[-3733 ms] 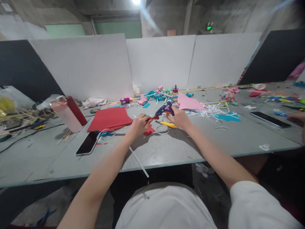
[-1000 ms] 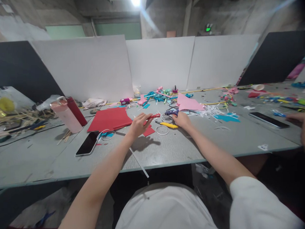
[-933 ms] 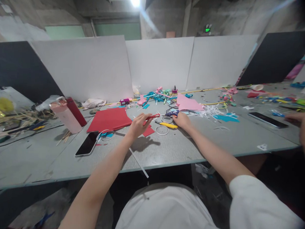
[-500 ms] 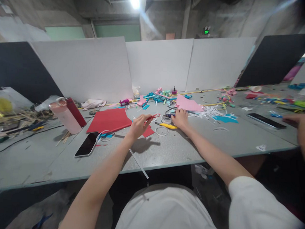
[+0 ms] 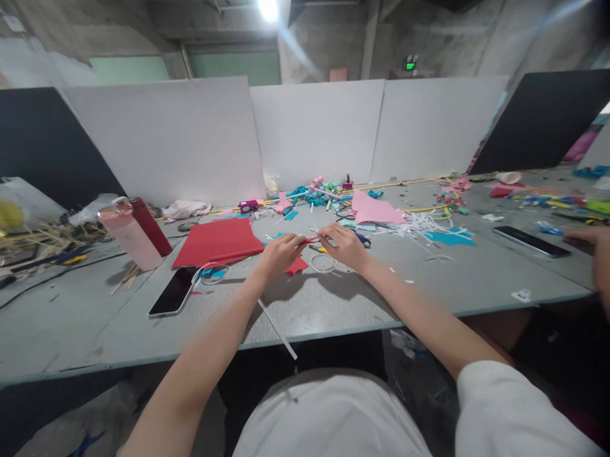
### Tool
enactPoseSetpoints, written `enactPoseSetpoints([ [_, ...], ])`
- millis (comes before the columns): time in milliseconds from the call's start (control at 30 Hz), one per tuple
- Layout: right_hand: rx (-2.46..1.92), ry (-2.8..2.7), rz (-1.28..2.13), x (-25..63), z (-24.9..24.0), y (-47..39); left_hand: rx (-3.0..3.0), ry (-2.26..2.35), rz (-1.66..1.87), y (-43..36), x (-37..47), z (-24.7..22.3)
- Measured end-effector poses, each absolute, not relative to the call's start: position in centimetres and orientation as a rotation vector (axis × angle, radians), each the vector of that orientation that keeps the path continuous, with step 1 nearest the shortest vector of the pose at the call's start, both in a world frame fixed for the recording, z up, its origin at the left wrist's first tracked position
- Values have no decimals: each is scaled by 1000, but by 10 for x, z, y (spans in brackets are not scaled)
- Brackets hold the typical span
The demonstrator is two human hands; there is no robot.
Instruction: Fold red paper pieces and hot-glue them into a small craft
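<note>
My left hand (image 5: 284,254) pinches a small red paper strip (image 5: 312,240) above the middle of the table. The fingertips of my right hand (image 5: 346,247) close on the strip's other end, so it spans the short gap between both hands. Under and just in front of the hands lie a white ring (image 5: 323,263) and a small red paper piece (image 5: 297,266). A yellow cutter (image 5: 324,250) is mostly hidden behind my right hand. Beside that hand, a dark blue handle (image 5: 362,239) shows; what tool it belongs to I cannot make out.
Red sheets (image 5: 215,242), a phone (image 5: 173,291) and two bottles (image 5: 130,238) stand or lie at left. Pink paper (image 5: 377,208), white paper shreds (image 5: 425,223) and blue scraps (image 5: 450,237) lie at right. Another person's hand (image 5: 585,237) is at the far right, near a second phone (image 5: 530,241).
My right hand has left the dark blue-handled tool on the table and moved left to the red strip, taking its free end. My left hand has stayed nearly in place.
</note>
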State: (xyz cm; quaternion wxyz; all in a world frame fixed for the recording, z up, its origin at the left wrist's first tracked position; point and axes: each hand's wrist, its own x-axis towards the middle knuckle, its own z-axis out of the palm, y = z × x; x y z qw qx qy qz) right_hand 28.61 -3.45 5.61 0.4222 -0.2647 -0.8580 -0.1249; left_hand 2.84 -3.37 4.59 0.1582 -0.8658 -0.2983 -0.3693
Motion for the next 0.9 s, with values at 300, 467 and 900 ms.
enactPoseSetpoints([
  [300, -605, -2450, -502, 287, 54, -28, -2595, -898, -744, -38, 26, 51],
  [467, -635, -2461, -582, 286, 54, -28, -2622, -887, -782, -39, 28, 50],
  [900, -624, -2453, -716, 285, 47, -25, -2665, -882, -848, -39, 27, 52],
])
